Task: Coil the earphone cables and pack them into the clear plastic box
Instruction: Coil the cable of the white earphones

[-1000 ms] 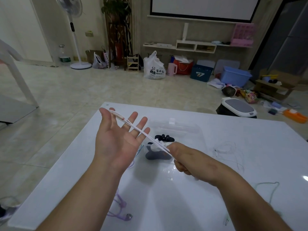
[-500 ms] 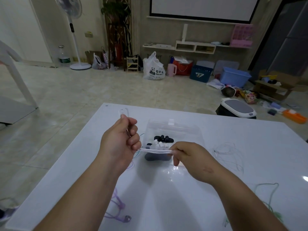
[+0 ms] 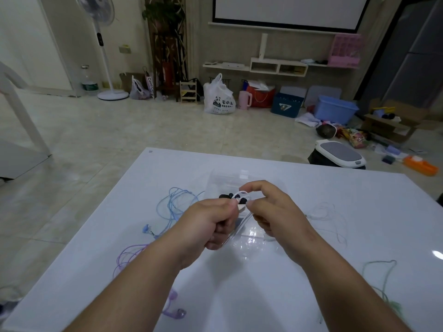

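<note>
My left hand [image 3: 213,221] and my right hand [image 3: 271,209] meet above the white table [image 3: 239,295], both holding a white earphone cable [image 3: 242,195]. The left hand is fisted round the cable's loops. The right hand pinches a small loop of it between thumb and forefinger. Just behind and under the hands lies the clear plastic box [image 3: 239,176], with black earphones [image 3: 226,195] inside. It is partly hidden by my hands.
Loose on the table lie a blue earphone cable [image 3: 171,204] and a purple one [image 3: 134,255] at left, a pale one [image 3: 328,216] at right and a green one [image 3: 381,279] near the right edge. Beyond the table are floor and clutter.
My left hand went from open with the cable stretched across its fingers to a fist. Both hands have come together over the box, and the cable is now bunched into loops.
</note>
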Demonstrator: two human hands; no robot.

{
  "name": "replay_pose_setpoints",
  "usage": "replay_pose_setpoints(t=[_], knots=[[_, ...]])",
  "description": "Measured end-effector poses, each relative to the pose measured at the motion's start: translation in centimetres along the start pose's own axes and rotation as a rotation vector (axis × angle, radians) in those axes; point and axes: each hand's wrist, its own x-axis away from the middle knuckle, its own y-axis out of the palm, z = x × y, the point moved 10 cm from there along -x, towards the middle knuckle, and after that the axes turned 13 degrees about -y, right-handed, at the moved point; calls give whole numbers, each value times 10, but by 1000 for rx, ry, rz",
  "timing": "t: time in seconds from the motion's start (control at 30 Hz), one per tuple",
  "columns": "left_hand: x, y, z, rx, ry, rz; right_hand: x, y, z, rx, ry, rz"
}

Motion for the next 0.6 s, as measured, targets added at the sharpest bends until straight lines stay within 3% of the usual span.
replay_pose_setpoints(t=[0.27, 0.43, 0.6], knots=[[-3, 0, 0, 50, -12, 18, -2, 1, 4, -3, 28, 44], [-2, 2, 6, 32, 61, 15, -2, -3, 10, -191, 95, 104], [-1, -9, 11, 173, 147, 85, -4, -6, 15, -332, 117, 157]])
